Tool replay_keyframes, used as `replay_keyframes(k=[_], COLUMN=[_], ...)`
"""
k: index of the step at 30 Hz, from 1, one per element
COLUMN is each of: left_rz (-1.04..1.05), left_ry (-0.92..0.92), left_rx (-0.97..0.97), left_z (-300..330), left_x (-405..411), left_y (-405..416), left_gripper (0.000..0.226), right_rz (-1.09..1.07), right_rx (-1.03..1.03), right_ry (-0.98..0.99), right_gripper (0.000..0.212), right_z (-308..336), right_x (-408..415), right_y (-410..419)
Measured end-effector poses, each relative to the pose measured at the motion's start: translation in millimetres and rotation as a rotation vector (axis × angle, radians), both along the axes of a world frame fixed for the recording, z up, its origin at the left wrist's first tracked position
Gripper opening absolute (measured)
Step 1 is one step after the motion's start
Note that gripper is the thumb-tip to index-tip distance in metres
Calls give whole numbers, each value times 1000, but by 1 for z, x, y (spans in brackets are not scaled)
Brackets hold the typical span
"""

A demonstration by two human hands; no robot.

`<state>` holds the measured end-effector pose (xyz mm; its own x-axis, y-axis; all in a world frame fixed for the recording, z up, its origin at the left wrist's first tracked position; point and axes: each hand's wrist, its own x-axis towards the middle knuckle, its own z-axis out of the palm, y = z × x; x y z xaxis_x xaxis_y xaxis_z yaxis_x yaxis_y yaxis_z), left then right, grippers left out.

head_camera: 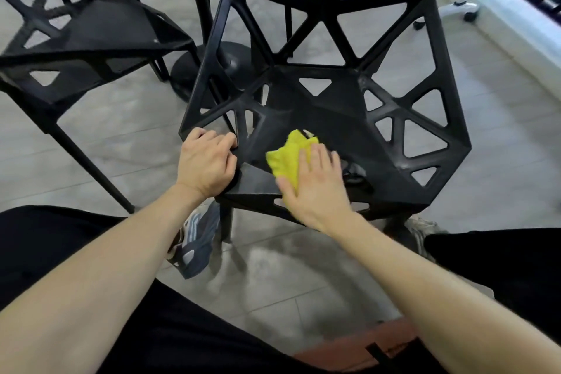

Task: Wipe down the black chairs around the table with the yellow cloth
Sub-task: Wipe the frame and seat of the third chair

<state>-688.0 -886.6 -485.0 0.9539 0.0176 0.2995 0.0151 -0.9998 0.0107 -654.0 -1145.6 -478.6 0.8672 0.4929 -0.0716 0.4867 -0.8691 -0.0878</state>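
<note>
Two black chairs are within the person's reach, and only the nearer one is getting attention. Off to the left stands the second chair (91,36), its faceted seat untouched by either hand and well apart from the cloth. Moving right, the left hand (206,161) has its fingers curled over the front left corner of the near chair (334,106), gripping the rim there to steady it. Next comes the yellow cloth (288,158), bunched on the front part of the seat panel, with its far edge sticking out past the fingertips. The right hand (315,188) lies flat on top of it, fingers straight and spread, pressing it down rather than pinching it. I judge the cloth soft and light, apt to crumple or slip from under a flat palm, so it wants firm downward pressure or a fold tucked under the fingers. The chair looks like rigid moulded plastic, probably light enough to skid on the tiled floor (501,136), which is why the corner grip makes sense. Its triangular cut-outs could snag the cloth. Further right the seat's side panel appears not yet reached.
</note>
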Motion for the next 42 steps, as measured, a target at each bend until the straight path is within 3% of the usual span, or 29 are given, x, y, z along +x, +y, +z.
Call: replay_keyframes(k=[5,10,12,15,18,24,29,32,36,42], left_rz=[-26,-31,-19,3,18,-87,-298,-334,-327,-336], left_ry=[-47,-35,-10,-7,-10,42,77,110,101,140], left_rx=[7,31,47,52,65,91,296,286,212,198], left_z=[-5,-4,-4,-6,-6,2,26,27,20,20], left_x=[1,1,1,1,4,2,22,28,26,33], left_y=[3,2,2,-1,-1,4,35,37,39,43], left_gripper=[15,16,18,20,18,10,17,23,25,28], right_rz=[113,317,240,-62,-178,369,353,339,251,-12], right_rx=[-39,55,39,-2,-68,46,23,95,116,66], right_ry=[-13,-45,-26,56,23,46,-41,38,170,153], right_gripper=[98,96,100,100,104,92,81,77,78,88], right_z=[8,-3,1,7,7,-3,-5,-6,-10,-21], right_x=[6,8,30,76,70,3,-9,-12,58,198], right_y=[56,-10,-60,-111,-81,42,29,28,41,105])
